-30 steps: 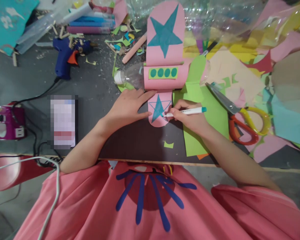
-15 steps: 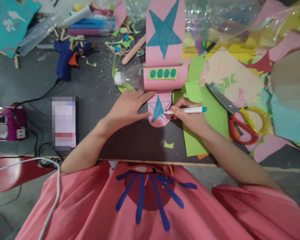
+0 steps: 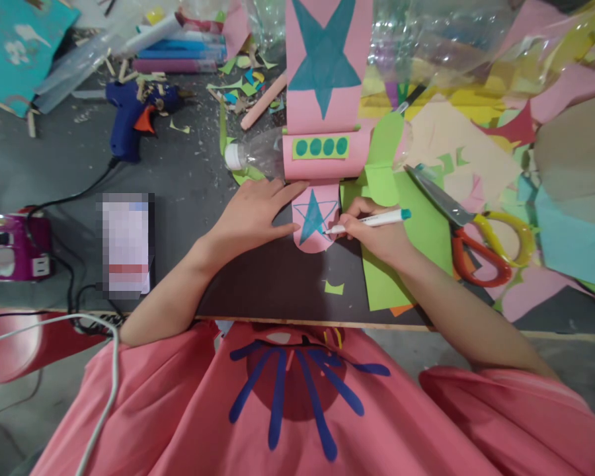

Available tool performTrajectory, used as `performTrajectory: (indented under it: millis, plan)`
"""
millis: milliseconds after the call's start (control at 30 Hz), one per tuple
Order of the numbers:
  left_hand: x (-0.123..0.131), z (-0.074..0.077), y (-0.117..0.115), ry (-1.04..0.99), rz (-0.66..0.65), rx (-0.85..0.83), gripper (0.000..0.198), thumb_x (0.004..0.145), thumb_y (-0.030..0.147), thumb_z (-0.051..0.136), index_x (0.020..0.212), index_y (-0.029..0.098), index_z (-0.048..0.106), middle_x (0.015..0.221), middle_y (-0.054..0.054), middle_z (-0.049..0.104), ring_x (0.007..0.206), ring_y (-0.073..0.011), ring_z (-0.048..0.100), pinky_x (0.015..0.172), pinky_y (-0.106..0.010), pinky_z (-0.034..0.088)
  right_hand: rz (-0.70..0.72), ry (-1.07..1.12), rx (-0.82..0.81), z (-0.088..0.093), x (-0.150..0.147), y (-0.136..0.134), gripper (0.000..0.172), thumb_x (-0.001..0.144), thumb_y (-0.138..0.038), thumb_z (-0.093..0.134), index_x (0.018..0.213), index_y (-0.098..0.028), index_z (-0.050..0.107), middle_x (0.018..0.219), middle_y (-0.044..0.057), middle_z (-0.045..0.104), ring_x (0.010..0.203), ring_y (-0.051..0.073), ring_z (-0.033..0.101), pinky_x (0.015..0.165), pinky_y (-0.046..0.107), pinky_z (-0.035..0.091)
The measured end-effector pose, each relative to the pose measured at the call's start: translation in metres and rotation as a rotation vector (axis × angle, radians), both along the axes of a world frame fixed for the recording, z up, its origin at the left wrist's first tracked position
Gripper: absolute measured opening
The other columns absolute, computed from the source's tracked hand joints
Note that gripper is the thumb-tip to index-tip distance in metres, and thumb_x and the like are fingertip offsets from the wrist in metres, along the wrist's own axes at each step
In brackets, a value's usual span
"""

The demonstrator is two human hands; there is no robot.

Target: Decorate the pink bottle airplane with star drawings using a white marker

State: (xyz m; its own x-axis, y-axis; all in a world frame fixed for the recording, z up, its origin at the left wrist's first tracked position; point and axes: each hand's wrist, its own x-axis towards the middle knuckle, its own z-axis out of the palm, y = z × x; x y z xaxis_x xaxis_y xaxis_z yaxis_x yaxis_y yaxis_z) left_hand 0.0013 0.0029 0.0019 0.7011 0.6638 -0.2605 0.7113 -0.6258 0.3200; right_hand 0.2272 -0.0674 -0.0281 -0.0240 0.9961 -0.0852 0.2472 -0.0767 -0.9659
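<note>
My right hand (image 3: 374,228) is closed round a white marker (image 3: 377,219) with a teal end, its tip at the lower right of a partly coloured teal star (image 3: 313,215). That star is drawn on a rounded pink paper strip (image 3: 316,245). My left hand (image 3: 258,208) lies with fingers spread, thumb and fingertips on the strip's left edge. Just beyond, a clear plastic bottle (image 3: 262,151) with a white cap lies on its side, wrapped in pink paper (image 3: 322,170) that bears a green label (image 3: 320,147) with teal dots. A larger pink flap with a teal star (image 3: 324,63) extends past it.
Scissors (image 3: 466,228) with red and yellow handles lie at right on green paper (image 3: 429,244) and scraps. At left are a blue glue gun (image 3: 126,119), a phone (image 3: 126,244) and a purple power block (image 3: 17,244) with cables. Markers (image 3: 178,51) lie at the back.
The marker tip has shifted slightly down on the small star, and its teal end has tipped up a little. The large pink flap looks tilted nearer. My left hand stays in place.
</note>
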Motion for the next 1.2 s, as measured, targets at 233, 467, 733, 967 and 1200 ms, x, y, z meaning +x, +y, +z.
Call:
performTrajectory:
  millis: [233,467,733,967,1200]
  plan:
    - [0.0002,0.0011,0.0003,-0.002,0.004,-0.004,0.065,0.096,0.044,0.059,0.154,0.019,0.048,0.128,-0.014,0.067,0.116,-0.0333,0.063,0.098,-0.041,0.044,-0.047,0.057,-0.003,0.0041,-0.0038,-0.0002,0.033,0.085,-0.035,0.071,0.058,-0.027,0.052,0.057,-0.002,0.066,0.054,0.014,0.062,0.059,0.032,0.058]
    - [-0.0009,-0.0013,0.0004,-0.019,0.003,0.002,0.064,0.095,0.045,0.059,0.153,0.019,0.05,0.128,-0.014,0.068,0.114,-0.0333,0.063,0.097,-0.042,0.045,-0.033,-0.046,0.025,0.0059,-0.0014,0.0007,0.031,0.08,-0.035,0.068,0.055,-0.026,0.053,0.056,-0.002,0.068,0.053,0.014,0.062,0.059,0.031,0.054]
    - [-0.0003,-0.0001,-0.0001,-0.013,-0.001,-0.002,0.064,0.096,0.045,0.057,0.154,0.019,0.049,0.127,-0.014,0.068,0.114,-0.0334,0.062,0.096,-0.042,0.045,0.021,-0.007,-0.009,0.0059,-0.0008,0.0012,0.027,0.076,-0.026,0.068,0.053,-0.025,0.052,0.056,-0.002,0.066,0.054,0.014,0.063,0.056,0.029,0.052]
    - [-0.001,-0.0011,-0.0003,-0.003,-0.005,0.008,0.064,0.095,0.046,0.057,0.154,0.02,0.049,0.128,-0.012,0.068,0.115,-0.0317,0.062,0.096,-0.04,0.044,-0.023,-0.001,0.002,0.0055,-0.001,0.0012,0.033,0.082,-0.038,0.071,0.056,-0.026,0.054,0.056,-0.003,0.067,0.05,0.013,0.059,0.055,0.03,0.053]
    - [0.0006,-0.0002,-0.0004,0.006,0.004,-0.004,0.065,0.095,0.045,0.058,0.155,0.019,0.048,0.129,-0.014,0.067,0.116,-0.0337,0.062,0.097,-0.042,0.044,-0.03,0.027,0.038,0.0055,-0.0019,0.0,0.028,0.083,-0.031,0.07,0.059,-0.026,0.057,0.057,-0.004,0.068,0.051,0.012,0.061,0.059,0.029,0.055]
